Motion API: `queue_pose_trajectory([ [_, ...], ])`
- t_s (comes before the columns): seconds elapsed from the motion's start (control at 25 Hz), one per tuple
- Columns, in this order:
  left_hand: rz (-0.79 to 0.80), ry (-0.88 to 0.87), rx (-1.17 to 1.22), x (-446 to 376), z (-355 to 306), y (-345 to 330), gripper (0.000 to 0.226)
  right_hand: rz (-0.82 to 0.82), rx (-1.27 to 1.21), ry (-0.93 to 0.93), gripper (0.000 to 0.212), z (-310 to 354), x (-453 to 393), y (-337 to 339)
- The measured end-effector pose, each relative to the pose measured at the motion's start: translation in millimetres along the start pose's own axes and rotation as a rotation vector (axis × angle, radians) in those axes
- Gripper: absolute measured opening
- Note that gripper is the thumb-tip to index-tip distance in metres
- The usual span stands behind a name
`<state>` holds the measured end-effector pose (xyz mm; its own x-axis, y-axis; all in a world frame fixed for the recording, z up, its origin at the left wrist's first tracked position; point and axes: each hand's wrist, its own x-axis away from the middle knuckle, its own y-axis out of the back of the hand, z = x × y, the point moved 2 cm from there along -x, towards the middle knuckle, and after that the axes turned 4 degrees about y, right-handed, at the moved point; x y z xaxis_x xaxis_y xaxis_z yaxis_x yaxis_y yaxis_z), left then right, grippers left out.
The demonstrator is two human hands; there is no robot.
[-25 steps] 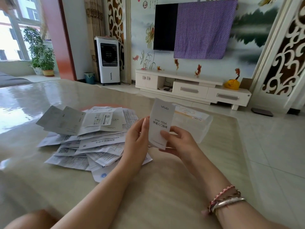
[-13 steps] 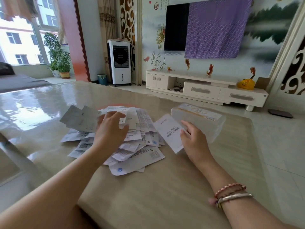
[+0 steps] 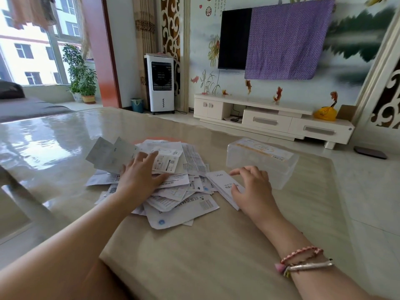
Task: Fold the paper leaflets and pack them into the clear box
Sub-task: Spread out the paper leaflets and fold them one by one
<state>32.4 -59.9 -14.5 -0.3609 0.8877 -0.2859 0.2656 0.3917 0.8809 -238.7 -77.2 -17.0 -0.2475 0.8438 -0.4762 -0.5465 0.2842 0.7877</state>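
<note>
Your right hand (image 3: pixel 252 187) rests on the folded vivo leaflet (image 3: pixel 223 186), thumb and curled fingers pressing it flat against the worktop (image 3: pixel 194 256) just in front of the clear box (image 3: pixel 262 161). Your left hand (image 3: pixel 140 176) lies spread, fingers fairly straight, on top of the pile of loose leaflets (image 3: pixel 173 191); it touches them but grips nothing that shows. The pile sits to the left of the box, near it, with the folded leaflet between pile and box and its left edge meeting the pile's fringe.

By the look of it, you are between leaflets: one is folded and set down, and the left hand is picking out another. The box appears to have its lid on, and whether anything is inside cannot be told through the frosted wall.

Next you will likely need to pinch a single sheet free of the pile without dragging its neighbours, and the box must be opened before the folded one goes in.
</note>
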Motion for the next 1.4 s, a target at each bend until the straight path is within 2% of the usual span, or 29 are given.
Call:
queue_pose_trajectory([
  [0.08, 0.067, 0.058, 0.007, -0.4, 5.9, -4.1, 0.083, -0.011, -0.052, 0.064, 0.026, 8.0, 2.2, -1.3],
  [0.16, 0.088, 0.089, 0.067, -0.2, 10.1, -4.8, 0.079, -0.015, -0.09, 0.127, 0.023, 15.3, 4.1, -3.5],
  [0.28, -0.024, 0.047, 0.038, 4.7, 5.1, 3.1, 0.054, -0.02, -0.124, 0.207, 0.02, 24.7, 5.3, -8.0],
  [0.44, -0.179, -0.097, -0.098, 13.9, -14.1, 13.4, 0.036, -0.007, -0.293, 0.22, 0.017, 35.4, 6.2, -9.8],
  [0.52, -0.309, -0.182, -0.079, 19.8, -24.4, 17.2, 0.032, -0.001, -0.489, 0.124, 0.016, 40.0, 7.1, -4.9],
  [0.6, -0.417, -0.29, 0.005, 27.8, -34.1, 19.1, 0.028, 0.02, -0.783, -0.057, 0.019, 43.2, 5.9, 3.0],
  [0.72, -0.46, -0.484, 0.091, 47.9, -52.7, 12.3, 0.034, 0.128, -1.39, -0.427, 0.029, 40.5, 0.4, 11.3],
  [0.8, -0.469, -0.581, 0.128, 64.8, -67.9, 5.1, 0.037, 0.173, -1.594, -0.581, 0.029, 37.7, -0.6, 12.0],
  [0.96, -0.474, -0.603, 0.301, 81.6, -82.5, 0.3, 0.029, 0.237, -1.523, -0.578, 0.033, 32.0, 2.4, 6.3],
  [1.12, -0.451, -0.602, 0.465, 85.6, -86.3, 2.9, 0.023, 0.379, -1.652, -0.5, 0.032, 39.0, 7.5, 9.1],
  [1.28, -0.486, -0.687, 0.46, 93.9, -90.9, 3.7, 0.015, 0.329, -1.665, -0.354, 0.026, 40.4, 9.4, 13.8],
  [1.4, -0.572, -0.734, 0.351, 97.5, -93.8, 7.5, 0.01, 0.282, -1.644, -0.351, 0.025, 37.1, 11.1, 18.7],
])
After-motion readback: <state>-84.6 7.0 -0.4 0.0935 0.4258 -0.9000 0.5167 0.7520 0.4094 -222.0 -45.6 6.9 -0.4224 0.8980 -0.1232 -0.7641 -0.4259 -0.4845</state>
